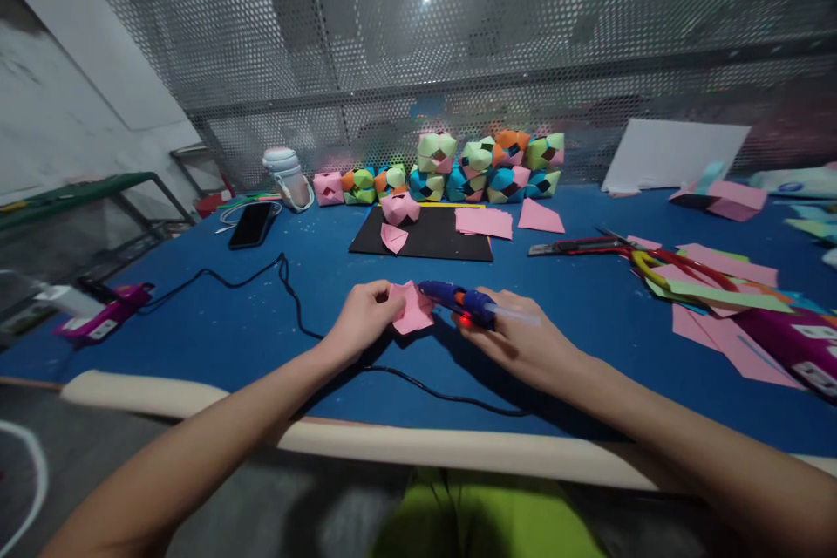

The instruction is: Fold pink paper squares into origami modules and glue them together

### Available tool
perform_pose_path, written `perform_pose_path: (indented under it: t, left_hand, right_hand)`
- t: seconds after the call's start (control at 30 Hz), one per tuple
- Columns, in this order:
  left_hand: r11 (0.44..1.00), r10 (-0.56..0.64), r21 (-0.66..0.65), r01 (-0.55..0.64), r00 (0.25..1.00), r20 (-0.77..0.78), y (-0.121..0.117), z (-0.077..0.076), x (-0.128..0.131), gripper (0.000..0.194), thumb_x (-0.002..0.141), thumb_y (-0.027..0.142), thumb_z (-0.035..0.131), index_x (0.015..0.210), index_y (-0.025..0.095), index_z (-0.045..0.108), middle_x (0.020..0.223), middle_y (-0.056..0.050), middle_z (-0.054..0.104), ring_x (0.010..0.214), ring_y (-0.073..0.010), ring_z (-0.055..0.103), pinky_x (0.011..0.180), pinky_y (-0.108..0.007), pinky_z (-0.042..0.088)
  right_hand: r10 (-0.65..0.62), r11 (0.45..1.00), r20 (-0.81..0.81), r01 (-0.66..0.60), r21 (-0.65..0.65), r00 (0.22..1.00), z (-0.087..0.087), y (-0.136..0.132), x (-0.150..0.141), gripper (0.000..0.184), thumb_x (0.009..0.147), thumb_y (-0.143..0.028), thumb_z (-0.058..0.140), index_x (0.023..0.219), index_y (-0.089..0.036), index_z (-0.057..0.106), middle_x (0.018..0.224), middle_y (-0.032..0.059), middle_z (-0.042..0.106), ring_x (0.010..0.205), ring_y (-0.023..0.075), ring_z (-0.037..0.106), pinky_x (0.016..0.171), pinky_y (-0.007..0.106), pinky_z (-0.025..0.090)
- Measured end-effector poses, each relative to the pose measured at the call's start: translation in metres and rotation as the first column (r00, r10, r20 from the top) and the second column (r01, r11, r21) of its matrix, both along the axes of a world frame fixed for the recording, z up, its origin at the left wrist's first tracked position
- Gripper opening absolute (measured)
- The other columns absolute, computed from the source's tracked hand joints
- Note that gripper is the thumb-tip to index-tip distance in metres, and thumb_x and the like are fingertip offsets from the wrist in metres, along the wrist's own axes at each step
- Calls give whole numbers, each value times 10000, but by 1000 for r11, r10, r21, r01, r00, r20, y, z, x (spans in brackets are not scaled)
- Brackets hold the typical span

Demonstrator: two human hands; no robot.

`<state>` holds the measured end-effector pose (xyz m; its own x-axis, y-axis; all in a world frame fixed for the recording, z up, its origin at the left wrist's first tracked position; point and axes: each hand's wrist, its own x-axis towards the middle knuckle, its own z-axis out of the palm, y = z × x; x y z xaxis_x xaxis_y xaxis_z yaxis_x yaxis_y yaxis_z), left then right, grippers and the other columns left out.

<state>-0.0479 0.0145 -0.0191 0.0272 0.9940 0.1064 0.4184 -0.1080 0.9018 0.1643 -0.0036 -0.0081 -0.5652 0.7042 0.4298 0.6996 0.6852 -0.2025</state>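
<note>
Apparently gluing before flat black board, holding folded pink paper (left hand), blue plastic glue gun (right hand); next needs steady nozzle.

The camera sits on the person's head. It looks forward and down over both arms. The left hand and right hand are close, near the middle of its view. Under the hands is the blue table, past them a metal screen, and nearer than them green pants.

glue gun: dark blue; held paper: pink; tabletop: blue; board: black
</note>
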Motion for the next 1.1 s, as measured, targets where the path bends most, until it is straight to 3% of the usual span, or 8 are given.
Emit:
perform_pose_path:
  t: [0.93,1.1]
  left_hand:
    - [998,-25,60,31,994,-110,-1,3,-1,219,701,275,506,522,157,458,534,33,435,541,-94,382,516,-225,265]
    - [997,-26,73,33,996,-88,-1,3,-1,225,701,284,505,522,160,452,534,33,436,538,-95,388,512,-221,271]
  right_hand:
    - [-27,990,-6,26,-138,1000,5,-1,2,189,869,-283,471,850,-153,607,796,77,638,674,189,564,594,279,376]
    - [-3,997,-36,0,-72,999,4,-1,3,208,873,-285,456,842,-152,612,780,82,636,653,188,557,593,285,377]
